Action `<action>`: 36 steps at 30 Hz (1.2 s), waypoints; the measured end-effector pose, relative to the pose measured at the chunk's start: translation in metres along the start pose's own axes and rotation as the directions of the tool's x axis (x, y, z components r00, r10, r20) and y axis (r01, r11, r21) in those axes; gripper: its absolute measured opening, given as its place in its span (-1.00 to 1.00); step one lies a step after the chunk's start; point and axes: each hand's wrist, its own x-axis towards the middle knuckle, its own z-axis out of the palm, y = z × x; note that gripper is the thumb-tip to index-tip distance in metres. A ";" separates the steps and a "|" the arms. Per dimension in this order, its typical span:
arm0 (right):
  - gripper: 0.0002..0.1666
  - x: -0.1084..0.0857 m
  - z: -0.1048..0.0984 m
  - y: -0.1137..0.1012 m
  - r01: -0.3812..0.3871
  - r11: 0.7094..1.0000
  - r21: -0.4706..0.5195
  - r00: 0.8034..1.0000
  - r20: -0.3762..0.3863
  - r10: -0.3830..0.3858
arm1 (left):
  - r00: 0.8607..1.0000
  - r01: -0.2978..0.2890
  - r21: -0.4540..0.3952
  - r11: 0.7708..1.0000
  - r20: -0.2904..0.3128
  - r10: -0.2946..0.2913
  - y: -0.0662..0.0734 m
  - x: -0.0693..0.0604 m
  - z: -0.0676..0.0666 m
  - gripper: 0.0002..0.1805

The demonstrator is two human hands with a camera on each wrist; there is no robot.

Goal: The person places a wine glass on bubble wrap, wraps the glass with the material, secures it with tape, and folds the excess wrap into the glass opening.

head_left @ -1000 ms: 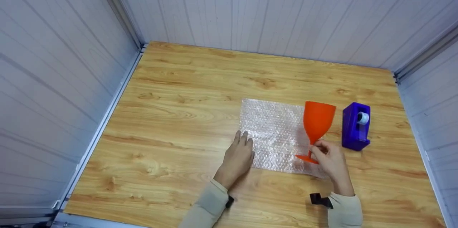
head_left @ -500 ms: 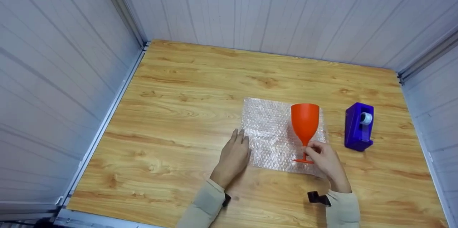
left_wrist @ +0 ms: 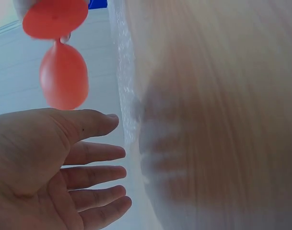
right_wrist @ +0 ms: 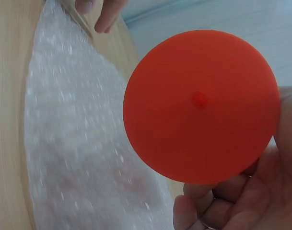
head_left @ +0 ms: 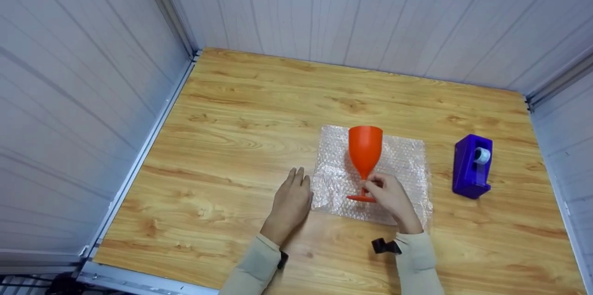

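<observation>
An orange goblet (head_left: 365, 147) is pinched by its stem in my right hand (head_left: 393, 197), bowl upward, over a sheet of bubble wrap (head_left: 403, 156). The right wrist view shows the round underside of its base (right_wrist: 198, 129) facing the camera, with the wrap (right_wrist: 83, 134) lying flat below. My left hand (head_left: 291, 200) has its fingers extended by the wrap's left edge and holds nothing. In the left wrist view that hand (left_wrist: 64, 167) shows its palm and spread fingers; whether it touches the table is unclear.
A blue tape dispenser (head_left: 471, 165) with a roll of tape stands on the wooden table (head_left: 231, 147), right of the wrap. Pale panel walls (head_left: 347, 12) enclose the table at the back and both sides.
My right hand has carried the goblet leftward across the bubble wrap, and the goblet now looks more upright. My left hand has shifted slightly left, away from the wrap's edge.
</observation>
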 end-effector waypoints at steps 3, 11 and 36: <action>-0.79 0.007 0.014 -0.004 0.018 1.000 0.002 1.000 0.018 -0.018 | 1.000 0.018 -0.012 1.000 0.011 -0.018 -0.004 -0.001 0.000 -0.54; -0.84 0.023 0.046 -0.005 0.005 0.999 -0.052 1.000 0.017 -0.004 | 0.998 0.057 -0.051 0.997 0.006 -0.057 -0.011 -0.004 -0.003 -0.52; -0.84 0.033 0.076 0.003 0.033 0.999 -0.027 0.999 -0.018 -0.034 | 0.945 0.328 -0.630 0.704 0.220 -0.243 -0.031 0.076 -0.019 -0.11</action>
